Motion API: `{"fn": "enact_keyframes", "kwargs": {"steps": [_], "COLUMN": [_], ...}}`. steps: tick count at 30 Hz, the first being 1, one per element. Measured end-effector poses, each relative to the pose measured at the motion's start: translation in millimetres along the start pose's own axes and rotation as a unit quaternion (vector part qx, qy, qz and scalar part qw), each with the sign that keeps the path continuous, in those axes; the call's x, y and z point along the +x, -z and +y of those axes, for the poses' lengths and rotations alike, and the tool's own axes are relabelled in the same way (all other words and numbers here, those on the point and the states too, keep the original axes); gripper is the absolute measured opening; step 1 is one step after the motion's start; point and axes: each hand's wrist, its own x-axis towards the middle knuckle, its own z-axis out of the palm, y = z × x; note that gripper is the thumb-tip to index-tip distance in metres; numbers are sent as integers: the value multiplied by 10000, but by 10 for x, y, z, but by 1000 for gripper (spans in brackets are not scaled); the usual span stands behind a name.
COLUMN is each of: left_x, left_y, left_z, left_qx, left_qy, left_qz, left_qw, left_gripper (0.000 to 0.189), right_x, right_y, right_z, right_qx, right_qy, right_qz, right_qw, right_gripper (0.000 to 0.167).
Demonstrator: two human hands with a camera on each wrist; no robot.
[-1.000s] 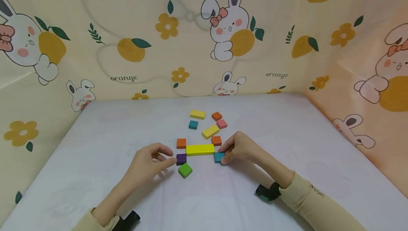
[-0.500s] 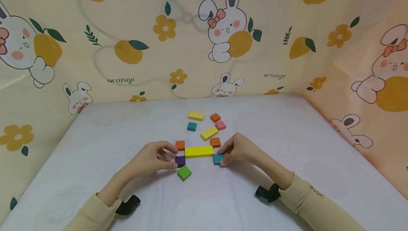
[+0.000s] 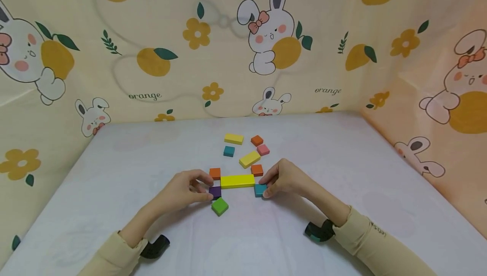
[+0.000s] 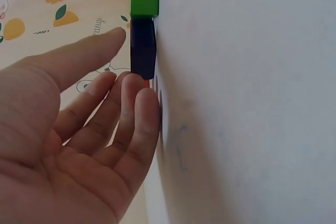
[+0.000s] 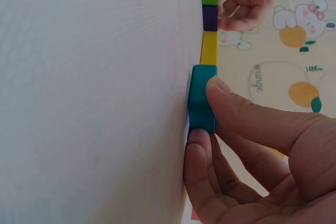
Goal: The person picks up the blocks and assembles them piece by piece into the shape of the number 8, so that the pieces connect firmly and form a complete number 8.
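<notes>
My right hand (image 3: 283, 178) pinches a small teal block (image 5: 202, 98), with the thumb on its upper face and fingertips at its outer end. That block sits at the near right corner of a long yellow block (image 3: 237, 181). My left hand (image 3: 184, 191) is beside a purple block (image 4: 143, 48), fingers bent loosely around its left side. A narrow gap shows between thumb and purple block in the left wrist view. A green block (image 3: 220, 206) lies turned in front of the purple one. Orange blocks (image 3: 214, 173) stand at the yellow block's two far corners.
Farther back on the white table (image 3: 323, 140) lie a slanted yellow block (image 3: 250, 159), another yellow block (image 3: 233, 139), a teal block (image 3: 229, 151), a pink block (image 3: 263, 149) and an orange block (image 3: 257, 140). A rabbit-printed cloth (image 3: 224, 64) rises behind.
My left hand has shifted right, closer to the purple block, its thumb and fingers now overlapping its left edge in the head view. My right hand stays at the teal block.
</notes>
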Motion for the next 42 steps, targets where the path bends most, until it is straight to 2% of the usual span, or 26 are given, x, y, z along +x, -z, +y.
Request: {"fn": "enact_keyframes", "kwargs": {"steps": [7,24,42], "left_x": [4,-5,-2], "left_y": [-34,-68,-74], "left_z": [22,35,50], "left_qx": [52,131,106], "left_qy": [273,521,591], "left_qz": [147,296,340], "left_qw": [9995,9981,9976], "left_gripper": [30,29,27], "right_x": [-1,7,8], "right_y": [-3,-11,14], "right_z": [-9,23,41], "right_qx": [-16,137,125], "right_qy": [2,95,466], "right_qz": [12,-130,-342], "right_qw": [10000,9998,9983], "right_gripper": [24,25,26]}}
